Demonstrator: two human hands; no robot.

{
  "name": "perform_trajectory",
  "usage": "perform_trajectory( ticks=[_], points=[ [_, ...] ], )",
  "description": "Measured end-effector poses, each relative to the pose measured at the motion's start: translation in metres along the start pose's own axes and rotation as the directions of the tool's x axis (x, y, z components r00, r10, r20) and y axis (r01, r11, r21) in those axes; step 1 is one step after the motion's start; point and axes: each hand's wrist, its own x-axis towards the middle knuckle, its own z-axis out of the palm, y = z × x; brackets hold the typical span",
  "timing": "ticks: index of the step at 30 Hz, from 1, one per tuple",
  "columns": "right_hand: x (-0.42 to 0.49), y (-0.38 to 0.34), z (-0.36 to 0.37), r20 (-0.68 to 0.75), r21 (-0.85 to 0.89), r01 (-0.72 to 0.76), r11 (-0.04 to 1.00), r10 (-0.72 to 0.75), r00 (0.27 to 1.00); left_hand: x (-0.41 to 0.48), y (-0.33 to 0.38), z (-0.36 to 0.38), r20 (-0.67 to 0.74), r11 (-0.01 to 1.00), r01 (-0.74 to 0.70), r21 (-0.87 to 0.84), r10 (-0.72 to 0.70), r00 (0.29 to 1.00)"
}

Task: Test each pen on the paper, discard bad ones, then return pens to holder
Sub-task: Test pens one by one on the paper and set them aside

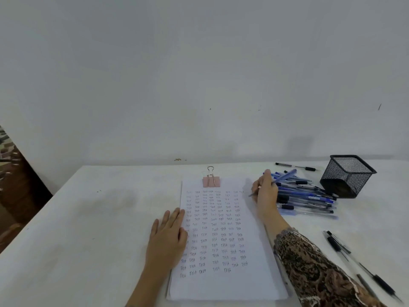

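On the table (99, 218), left grip (167, 235) lies flat on paper (221, 284), right grip (264, 193) clasps a pen (285, 176) beside piled pens (309, 200).

holder (347, 176): black metal mesh | paper (223, 235): matt white | clip (211, 181): shiny wire handles

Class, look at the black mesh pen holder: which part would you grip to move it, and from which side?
Pinch the mesh holder by its top rim, fingers inside and thumb outside, probably on the near wall. Come from above and the right: its top is open, its square walls are flat, and the pen pile crowds its left side.
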Motion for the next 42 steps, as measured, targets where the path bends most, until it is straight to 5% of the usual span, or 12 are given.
perform_trajectory(
  ticks=[5, 11, 19, 22, 24, 25, 28, 34, 42],
  points=[
    [-0.027, 0.0, -0.002, -0.01, 0.103, -0.012, 0.995, 0.013, 1.0, 0.0, -0.001, 0.002, -0.014, 1.0, -0.006, -0.008, 0.006, 1.0],
    [-0.037, -0.011, -0.022, -0.057, 0.542, -0.122, 0.831, 0.181, 0.982, -0.001, 0.0, 0.002, 0.001, 1.0, 0.003, -0.011, -0.003, 1.0],
    [-0.058, -0.033, -0.064, -0.09, 0.489, -0.077, 0.869, 0.138, 0.986, -0.002, -0.001, 0.002, -0.011, 1.0, -0.012, -0.024, 0.012, 1.0],
    [-0.066, -0.04, -0.086, -0.186, 0.291, -0.053, 0.955, 0.111, 0.976, -0.003, -0.002, 0.004, -0.02, 0.999, -0.025, -0.021, 0.025, 0.999],
    [-0.072, -0.045, -0.101, -0.243, -0.066, -0.011, 0.998, -0.006, 0.97, -0.002, -0.003, 0.004, -0.015, 1.0, -0.025, -0.015, 0.025, 1.0],
    [-0.074, -0.045, -0.11, -0.246, -0.33, -0.004, 0.944, -0.081, 0.966, -0.002, -0.003, 0.004, -0.009, 1.0, -0.026, -0.01, 0.026, 1.0],
    [-0.08, -0.044, -0.132, -0.131, -0.874, -0.015, 0.485, -0.206, 0.97, -0.002, -0.002, 0.002, -0.017, 0.999, -0.04, -0.022, 0.039, 0.999],
    [-0.087, -0.046, -0.14, -0.063, -0.998, -0.063, 0.002, -0.079, 0.995, -0.004, -0.003, 0.001, -0.026, 0.998, -0.037, -0.051, 0.036, 0.999],
    [-0.057, -0.061, -0.139, 0.037, -0.997, 0.048, 0.059, -0.162, 0.986, -0.006, 0.0, -0.002, -0.029, 0.998, -0.04, -0.057, 0.038, 0.999]
  ],
)
